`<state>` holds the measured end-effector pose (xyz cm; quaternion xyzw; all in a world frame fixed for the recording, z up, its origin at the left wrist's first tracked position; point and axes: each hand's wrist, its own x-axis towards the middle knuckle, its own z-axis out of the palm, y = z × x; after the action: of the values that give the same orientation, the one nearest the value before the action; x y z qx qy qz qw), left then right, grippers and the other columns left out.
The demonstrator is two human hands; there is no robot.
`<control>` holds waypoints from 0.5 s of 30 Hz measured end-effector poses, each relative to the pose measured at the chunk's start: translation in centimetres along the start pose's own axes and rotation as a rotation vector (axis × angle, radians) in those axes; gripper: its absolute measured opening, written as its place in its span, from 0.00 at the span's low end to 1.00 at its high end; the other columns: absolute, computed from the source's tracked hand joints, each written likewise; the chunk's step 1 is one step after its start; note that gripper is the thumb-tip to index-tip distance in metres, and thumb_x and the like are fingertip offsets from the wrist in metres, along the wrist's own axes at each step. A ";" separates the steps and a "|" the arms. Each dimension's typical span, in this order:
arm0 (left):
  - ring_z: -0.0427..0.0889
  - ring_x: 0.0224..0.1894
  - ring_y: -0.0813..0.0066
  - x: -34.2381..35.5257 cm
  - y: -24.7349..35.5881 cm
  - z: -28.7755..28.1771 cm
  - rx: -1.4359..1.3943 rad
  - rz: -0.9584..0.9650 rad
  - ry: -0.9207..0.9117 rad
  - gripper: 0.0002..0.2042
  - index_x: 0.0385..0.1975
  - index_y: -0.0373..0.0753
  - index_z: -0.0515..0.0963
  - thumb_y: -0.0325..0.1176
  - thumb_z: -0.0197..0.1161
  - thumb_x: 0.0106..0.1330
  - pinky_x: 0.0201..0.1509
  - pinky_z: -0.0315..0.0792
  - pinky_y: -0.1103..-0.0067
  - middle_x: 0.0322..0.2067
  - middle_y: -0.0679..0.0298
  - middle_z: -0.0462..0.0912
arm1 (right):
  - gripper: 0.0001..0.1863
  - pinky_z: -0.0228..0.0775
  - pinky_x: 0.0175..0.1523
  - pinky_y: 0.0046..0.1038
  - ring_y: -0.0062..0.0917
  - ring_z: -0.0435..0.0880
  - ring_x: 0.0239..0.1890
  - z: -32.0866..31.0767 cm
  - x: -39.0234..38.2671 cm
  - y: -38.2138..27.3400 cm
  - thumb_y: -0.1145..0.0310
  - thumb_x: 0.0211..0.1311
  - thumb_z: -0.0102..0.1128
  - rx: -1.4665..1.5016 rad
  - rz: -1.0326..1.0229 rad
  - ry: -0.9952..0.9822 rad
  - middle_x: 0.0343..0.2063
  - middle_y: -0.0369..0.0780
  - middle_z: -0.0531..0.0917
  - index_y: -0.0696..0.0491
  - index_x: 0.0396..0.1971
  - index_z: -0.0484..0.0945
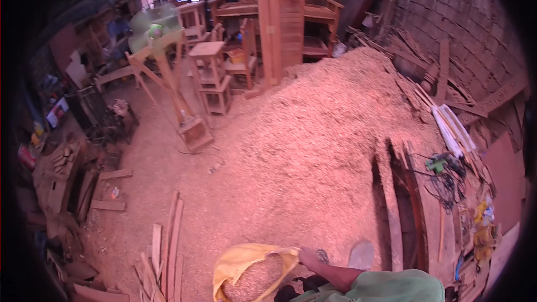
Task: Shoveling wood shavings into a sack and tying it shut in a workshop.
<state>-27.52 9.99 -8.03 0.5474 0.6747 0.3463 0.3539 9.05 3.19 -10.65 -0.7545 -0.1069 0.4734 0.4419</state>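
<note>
My right hand (306,256) is closed on the rim of a yellow sack (240,254) at the lower edge. The sack's mouth gapes wide, and wood shavings (254,279) show inside it. My right forearm reaches left across the front of my body from a green sleeve. My left hand is out of the picture. Just beyond my right forearm a large heap of wood shavings (319,123) rises toward the back. A pale rounded flat thing (361,254) lies on the shavings beside my forearm; its kind is unclear.
Loose boards (174,240) lie left of the sack. A green fan on a wooden stand (193,132) and a stacked stool (210,78) stand farther back. At right, a bench (433,207) bears a green power tool (439,163) with a tangled cord, near dark slots.
</note>
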 end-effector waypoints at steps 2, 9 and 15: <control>0.78 0.43 0.64 0.2 -0.6 -0.5 -0.033 -0.044 0.029 0.16 0.52 0.37 0.75 0.38 0.49 0.72 0.47 0.72 0.74 0.42 0.56 0.81 | 0.16 0.73 0.39 0.29 0.23 0.79 0.33 0.9 0.1 1.1 0.65 0.60 0.48 0.055 0.112 0.030 0.31 0.40 0.82 0.56 0.42 0.81; 0.80 0.38 0.68 2.8 -1.0 -9.9 0.022 -0.028 0.185 0.16 0.51 0.39 0.75 0.41 0.50 0.72 0.41 0.74 0.77 0.40 0.59 0.81 | 0.19 0.71 0.35 0.36 0.35 0.81 0.29 7.2 -1.7 -5.0 0.62 0.56 0.49 -0.699 -0.394 -0.238 0.24 0.49 0.82 0.62 0.36 0.80; 0.78 0.27 0.59 1.8 3.0 -18.1 -0.560 -0.129 0.318 0.22 0.51 0.26 0.71 0.35 0.62 0.62 0.35 0.75 0.71 0.27 0.54 0.79 | 0.14 0.63 0.31 0.28 0.24 0.74 0.27 4.9 -10.5 -15.0 0.67 0.54 0.48 -0.104 -0.180 -0.426 0.22 0.37 0.77 0.59 0.32 0.80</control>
<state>-41.81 10.79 3.58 0.3242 0.6332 0.5765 0.4021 3.36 8.71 6.63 -0.6467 -0.2888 0.5743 0.4106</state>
